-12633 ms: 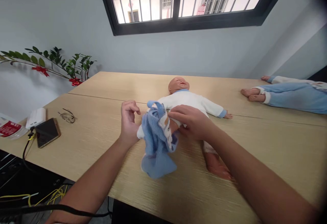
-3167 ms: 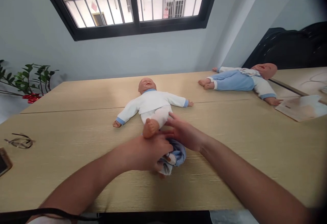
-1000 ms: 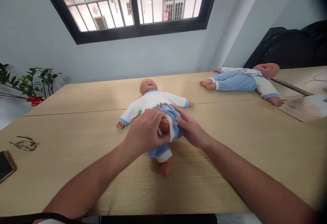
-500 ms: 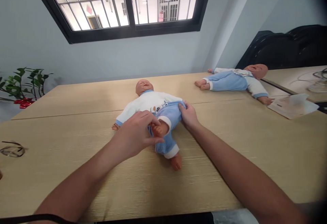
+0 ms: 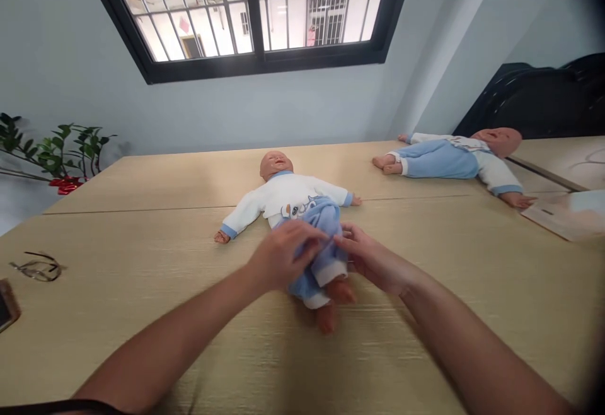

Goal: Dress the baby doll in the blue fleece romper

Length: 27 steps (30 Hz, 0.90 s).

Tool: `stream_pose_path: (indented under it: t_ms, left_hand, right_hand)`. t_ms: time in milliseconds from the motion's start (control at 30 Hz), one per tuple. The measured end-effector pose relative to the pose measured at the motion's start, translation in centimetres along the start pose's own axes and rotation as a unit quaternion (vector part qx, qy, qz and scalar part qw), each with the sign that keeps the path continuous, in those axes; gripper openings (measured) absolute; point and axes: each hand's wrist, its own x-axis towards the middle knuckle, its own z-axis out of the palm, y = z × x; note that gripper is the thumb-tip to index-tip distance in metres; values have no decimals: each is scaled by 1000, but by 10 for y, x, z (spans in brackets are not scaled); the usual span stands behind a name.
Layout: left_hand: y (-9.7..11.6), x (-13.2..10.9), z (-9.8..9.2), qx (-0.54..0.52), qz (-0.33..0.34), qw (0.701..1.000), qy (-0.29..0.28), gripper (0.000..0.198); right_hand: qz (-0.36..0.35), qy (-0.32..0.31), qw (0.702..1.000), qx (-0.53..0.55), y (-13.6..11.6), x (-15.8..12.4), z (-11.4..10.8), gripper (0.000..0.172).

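Observation:
A baby doll point(image 5: 283, 191) in a white top lies on its back in the middle of the wooden table point(image 5: 142, 276), head away from me. Light blue trousers point(image 5: 320, 213) cover its hips and both legs, with the bare feet sticking out toward me. My left hand point(image 5: 283, 254) rests on the doll's left-side trouser leg, fingers curled and pinching the blue cloth. My right hand point(image 5: 373, 260) is at the other leg near the white cuff, fingers partly bent and touching the cloth; its grip is blurred.
A second doll point(image 5: 454, 156) in blue trousers lies at the far right of the table, beside papers point(image 5: 562, 216). Glasses point(image 5: 38, 268) and a phone point(image 5: 5, 304) sit at the left edge. A potted plant point(image 5: 57, 153) stands at the far left, under a barred window.
The trousers went from bunched at the feet to pulled up over both legs and hips. Both my hands have slid back from the waist toward the doll's lower legs.

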Motion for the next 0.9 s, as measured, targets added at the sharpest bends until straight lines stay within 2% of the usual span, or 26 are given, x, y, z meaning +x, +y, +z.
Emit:
stream_pose_path:
  t_ms: [67,100,167,233,267,300,367,433,467,533,667,733,767,800,900]
  left_hand:
    - [-24,3,-3,78,-73,989,101,20]
    - [-36,4,-5,102,-117,982,112,29]
    - [-55,5,-9,90,-189,977,50,38]
    - [-67,5,-12,33,-227,973,-26,36]
    - [-70,5,-13,-4,-239,970,-36,35]
    - [-72,6,-13,-48,-251,967,-19,36]
    - [-75,8,-12,-167,-280,943,70,37]
    - [-78,10,-10,-294,-301,894,156,41]
    - [-79,10,-10,-340,-305,873,173,43]
    - [-82,9,-13,-374,-314,863,130,45]
    - [-82,4,-23,-273,-326,901,-82,48]
    - [-80,2,-25,-238,-305,911,-144,48]
    - [-80,2,-24,-238,-295,915,-141,47]
    - [-80,1,-22,-247,-290,918,-112,48]
    - [-84,1,-15,-306,-301,903,23,51]
  right_hand:
    - [38,7,998,-44,-7,3,-8,70]
    - [39,15,997,-66,-8,4,-11,75]
    - [5,26,993,-116,-8,7,-16,75]
    - [-35,26,983,-177,-10,10,-25,60]
    - [-50,22,977,-207,-12,11,-31,54]
    - [-61,14,970,-234,-15,12,-37,51]
    - [-72,-6,956,-285,-23,11,-51,56]
    - [-69,-26,941,-329,-30,9,-64,65]
    - [-66,-37,936,-345,-33,8,-70,68]
    - [-69,-49,928,-362,-35,7,-77,69]
    - [-73,-45,923,-376,-34,6,-78,72]
    - [-66,-48,920,-383,-35,5,-76,73]
    - [-64,-50,919,-387,-35,4,-75,73]
    - [-62,-50,917,-390,-36,3,-74,73]
    - [-58,-42,915,-397,-36,1,-72,73]
